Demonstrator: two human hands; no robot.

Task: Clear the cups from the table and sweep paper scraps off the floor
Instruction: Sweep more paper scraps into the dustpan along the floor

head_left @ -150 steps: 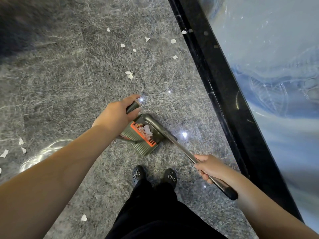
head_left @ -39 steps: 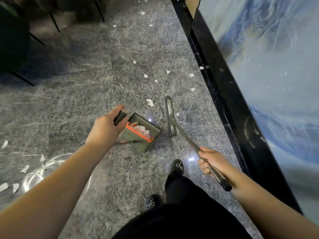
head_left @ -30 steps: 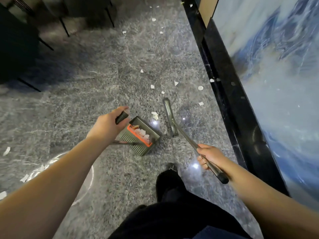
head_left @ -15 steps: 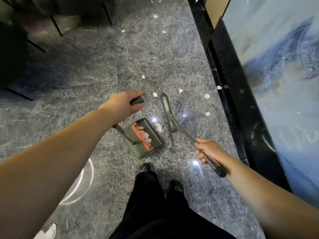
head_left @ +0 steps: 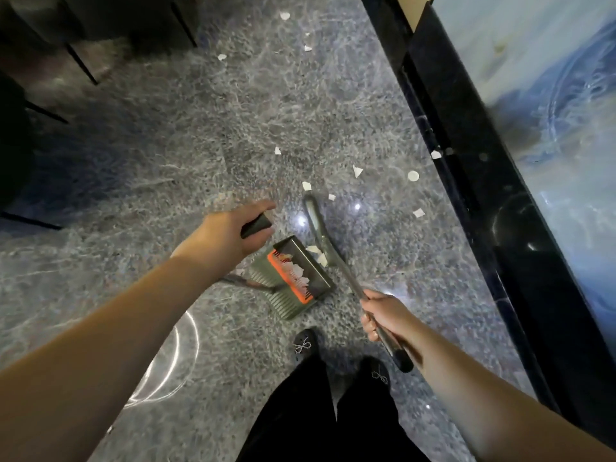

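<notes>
Scraps of white paper (head_left: 357, 171) lie scattered over the grey speckled floor (head_left: 253, 121) ahead of you, most of them between the broom head and the dark plinth (head_left: 466, 181) that runs along your right. Your left hand (head_left: 230, 236) is curled round the black grip of the dustpan handle (head_left: 256, 225), thumb stretched forward above it, and the dustpan (head_left: 293, 276) sits on the floor just below and to the right of that hand, its mouth turned toward the broom. Inside the pan, against its orange comb strip (head_left: 287, 276), you already have a small heap of white paper bits (head_left: 298, 273). Two more scraps (head_left: 318, 253) rest at the lip of the pan, touching or nearly touching the broom head (head_left: 315, 225), which lies flat on the floor just beside the pan's open edge. Your right hand (head_left: 383, 313) grips the metal broom handle (head_left: 350, 278) in a closed fist partway up, with the black end cap (head_left: 401, 361) sticking out below your wrist. Your two dark shoes (head_left: 303, 343) stand close behind the dustpan, black trousers (head_left: 333, 411) filling the bottom of the view. Farther off, a few more scraps (head_left: 285, 15) lie near the top edge, and dark furniture legs (head_left: 83, 65) stand at the upper left. A round scrap (head_left: 413, 175) sits near the plinth.
</notes>
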